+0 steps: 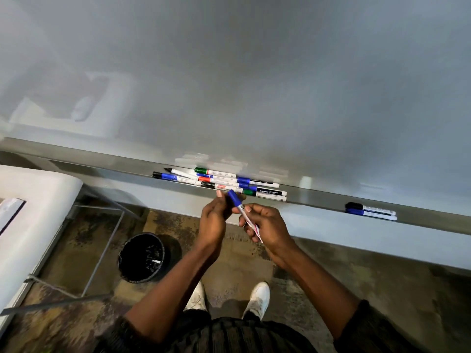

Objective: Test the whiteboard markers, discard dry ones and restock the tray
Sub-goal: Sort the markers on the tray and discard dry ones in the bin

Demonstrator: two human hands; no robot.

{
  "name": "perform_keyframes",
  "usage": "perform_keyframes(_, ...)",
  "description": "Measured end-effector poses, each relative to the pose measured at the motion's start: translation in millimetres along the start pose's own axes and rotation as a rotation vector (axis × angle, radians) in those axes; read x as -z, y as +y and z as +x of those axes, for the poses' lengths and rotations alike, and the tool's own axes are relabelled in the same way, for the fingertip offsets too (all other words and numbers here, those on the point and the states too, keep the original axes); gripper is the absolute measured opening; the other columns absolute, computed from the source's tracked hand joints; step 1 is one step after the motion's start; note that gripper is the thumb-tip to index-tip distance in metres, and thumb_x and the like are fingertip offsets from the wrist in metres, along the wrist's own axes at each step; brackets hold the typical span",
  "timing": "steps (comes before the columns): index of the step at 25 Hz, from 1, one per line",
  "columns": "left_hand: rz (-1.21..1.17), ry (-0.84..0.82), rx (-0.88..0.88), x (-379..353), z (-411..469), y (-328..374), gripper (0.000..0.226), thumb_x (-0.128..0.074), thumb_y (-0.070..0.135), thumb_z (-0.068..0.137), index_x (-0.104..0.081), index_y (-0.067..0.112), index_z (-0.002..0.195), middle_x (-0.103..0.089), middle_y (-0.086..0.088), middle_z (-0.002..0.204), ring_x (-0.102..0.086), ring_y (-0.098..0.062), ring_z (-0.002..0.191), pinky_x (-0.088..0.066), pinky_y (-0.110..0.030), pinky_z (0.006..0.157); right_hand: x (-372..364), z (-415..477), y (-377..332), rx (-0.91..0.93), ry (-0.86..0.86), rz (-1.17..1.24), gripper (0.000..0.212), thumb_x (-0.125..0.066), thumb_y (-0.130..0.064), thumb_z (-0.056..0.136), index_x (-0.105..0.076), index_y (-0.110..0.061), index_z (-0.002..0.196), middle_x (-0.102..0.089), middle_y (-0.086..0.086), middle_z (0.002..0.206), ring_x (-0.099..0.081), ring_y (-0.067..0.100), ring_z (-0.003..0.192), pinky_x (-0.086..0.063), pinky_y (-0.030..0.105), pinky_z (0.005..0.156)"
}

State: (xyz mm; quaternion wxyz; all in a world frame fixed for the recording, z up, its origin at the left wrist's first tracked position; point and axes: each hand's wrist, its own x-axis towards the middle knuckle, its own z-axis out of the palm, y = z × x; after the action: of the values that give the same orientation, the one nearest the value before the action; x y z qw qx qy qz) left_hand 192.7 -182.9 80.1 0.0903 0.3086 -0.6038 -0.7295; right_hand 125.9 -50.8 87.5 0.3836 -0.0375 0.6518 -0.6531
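Observation:
My right hand (265, 225) grips a white marker with a blue cap (238, 203) by its barrel, cap end pointing up toward the board. My left hand (215, 217) is curled beside the cap, fingertips close to it; whether they touch the cap is unclear. Just beyond my hands, a heap of several markers (224, 183) with blue, green, red and black caps lies on the metal tray (318, 197) under the whiteboard (254, 85). Two more markers (369, 211), one black-capped and one blue-capped, lie further right on the tray.
A black bin (142, 257) stands on the floor at lower left, with something white inside. A white table (33, 212) with metal legs is at the left edge. My white shoes (258, 298) stand on mottled brown carpet.

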Motion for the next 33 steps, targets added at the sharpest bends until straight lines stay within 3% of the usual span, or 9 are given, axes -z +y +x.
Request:
perform_keyframes(3,-0.129,0.005,0.006,33.0,-3.2,20.8,0.053,-0.032,0.029,0.119,-0.074,-0.003,0.123,-0.080,-0.017,0.120,-0.074,-0.029,0.123,-0.048,-0.055,0.117,-43.1,-2.9,0.7,-0.052,-0.055,0.058,0.030,-0.050,-0.017,0.109,-0.077,-0.006,0.113,-0.063,0.005,0.072,-0.043,0.011,0.048,-0.030,0.020,0.042)
perform_keyframes(7,-0.223,-0.021,-0.001,67.7,-12.6,36.5,0.060,-0.034,0.038,0.117,-0.069,-0.009,0.125,-0.079,-0.020,0.121,-0.074,-0.031,0.122,-0.053,-0.048,0.111,-87.5,-3.0,-1.0,-0.098,-0.097,0.189,0.029,-0.051,-0.019,0.109,-0.075,-0.003,0.107,-0.059,0.008,0.071,-0.042,0.010,0.047,-0.027,0.020,0.040)
perform_keyframes(13,-0.311,-0.088,0.073,115.3,-13.7,46.2,0.047,-0.046,0.042,0.113,-0.067,0.000,0.111,-0.078,-0.022,0.123,-0.076,-0.032,0.107,-0.057,-0.043,0.095,-135.1,1.5,-3.6,-0.109,-0.091,0.143,0.035,-0.059,-0.029,0.106,-0.076,0.001,0.103,-0.056,0.007,0.068,-0.040,0.012,0.049,-0.027,0.020,0.040)
perform_keyframes(15,-0.346,-0.069,0.107,133.4,-7.2,46.3,0.042,-0.048,0.042,0.112,-0.067,0.004,0.106,-0.078,-0.023,0.122,-0.076,-0.031,0.101,-0.056,-0.046,0.097,-150.5,1.5,-2.7,-0.092,-0.077,0.098,0.034,-0.062,-0.031,0.104,-0.079,-0.003,0.100,-0.053,0.006,0.068,-0.039,0.011,0.050,-0.028,0.020,0.042)
perform_keyframes(19,-0.385,-0.017,0.234,147.1,-0.8,43.9,0.035,-0.053,0.040,0.111,-0.065,0.008,0.102,-0.079,-0.023,0.118,-0.073,-0.034,0.110,-0.053,-0.051,0.105,-175.1,1.5,-3.7,-0.091,0.010,0.058,0.033,-0.064,-0.034,0.103,-0.081,-0.007,0.096,-0.053,0.004,0.068,-0.039,0.009,0.051,-0.031,0.019,0.045)
perform_keyframes(23,-0.628,0.159,0.264,183.9,30.5,46.8,0.031,-0.050,0.036,0.112,-0.056,0.012,0.093,-0.082,-0.019,0.105,-0.082,-0.028,0.095,-0.059,-0.042,0.095,-193.4,-12.3,3.5,-0.001,0.113,-0.210,0.030,-0.063,-0.034,0.104,-0.083,-0.014,0.094,-0.057,-0.007,0.062,-0.045,0.007,0.056,-0.035,0.021,0.053)
perform_keyframes(25,-0.699,0.236,0.231,231.8,57.6,58.1,0.034,-0.045,0.037,0.114,-0.056,0.014,0.092,-0.080,-0.019,0.116,-0.081,-0.027,0.101,-0.056,-0.039,0.105,-188.7,-25.6,7.5,0.038,0.136,-0.150,0.028,-0.062,-0.032,0.105,-0.083,-0.016,0.096,-0.056,-0.007,0.063,-0.044,0.006,0.055,-0.034,0.020,0.051)
perform_keyframes(28,-0.658,0.171,0.217,266.5,73.1,70.8,0.033,-0.043,0.039,0.115,-0.060,0.015,0.100,-0.077,-0.018,0.128,-0.075,-0.029,0.121,-0.051,-0.042,0.114,-168.6,-21.9,-7.0,0.040,0.182,-0.021,0.029,-0.060,-0.028,0.106,-0.082,-0.010,0.100,-0.052,0.002,0.067,-0.040,0.008,0.052,-0.032,0.019,0.046)
perform_keyframes(33,-0.578,0.054,0.189,221.4,61.5,75.0,0.036,-0.046,0.045,0.113,-0.061,0.015,0.102,-0.077,-0.018,0.127,-0.076,-0.029,0.119,-0.052,-0.042,0.112,-176.7,-10.5,-30.7,0.111,0.120,-0.075,0.029,-0.056,-0.027,0.108,-0.081,-0.013,0.110,-0.057,0.004,0.069,-0.043,0.008,0.053,-0.034,0.019,0.046)
